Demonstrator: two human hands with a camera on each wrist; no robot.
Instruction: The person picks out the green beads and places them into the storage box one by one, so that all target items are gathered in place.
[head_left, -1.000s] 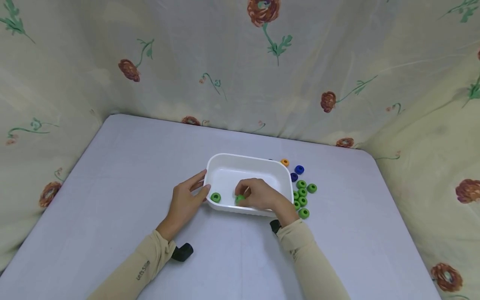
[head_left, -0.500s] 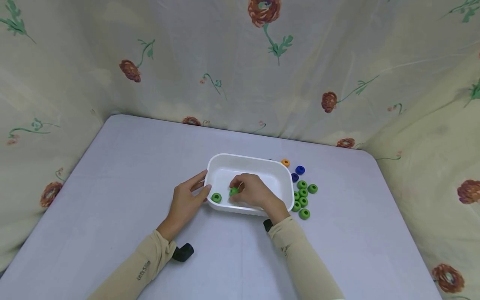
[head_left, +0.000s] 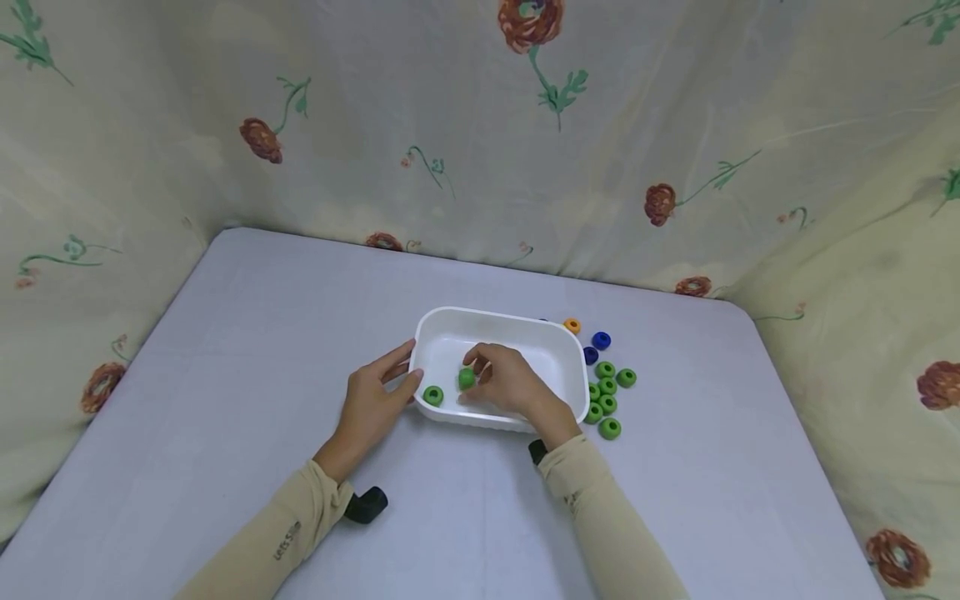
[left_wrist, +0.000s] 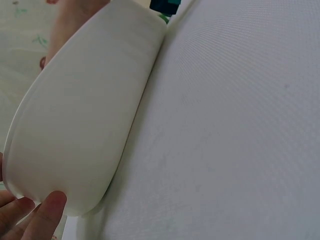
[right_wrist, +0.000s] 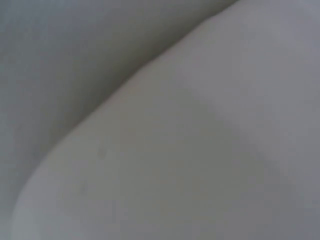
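Note:
A white tray (head_left: 495, 321) sits mid-table. My left hand (head_left: 378, 392) grips its left end, thumb at the rim; the left wrist view shows fingertips (left_wrist: 52, 205) against the outer wall. Inside the tray, a green bead (head_left: 432, 395) with a hole facing up lies in the near left corner. A second green bead (head_left: 467, 379) is to its right, hole not showing. My right hand (head_left: 506, 383) reaches over the near wall, thumb and index finger parted on either side of this second bead. The right wrist view holds only blurred pale surfaces.
Right of the tray lie several loose green beads (head_left: 607, 386), a dark blue bead (head_left: 591, 356), a brighter blue bead (head_left: 602, 340) and an orange bead (head_left: 572, 326). A pale cloth covers the table (head_left: 315, 308); a flowered curtain (head_left: 465, 108) hangs behind.
My right hand has moved left and slightly away from me inside the tray, bringing the green bead along; then its fingers have parted from it. The left hand stays at the tray's end.

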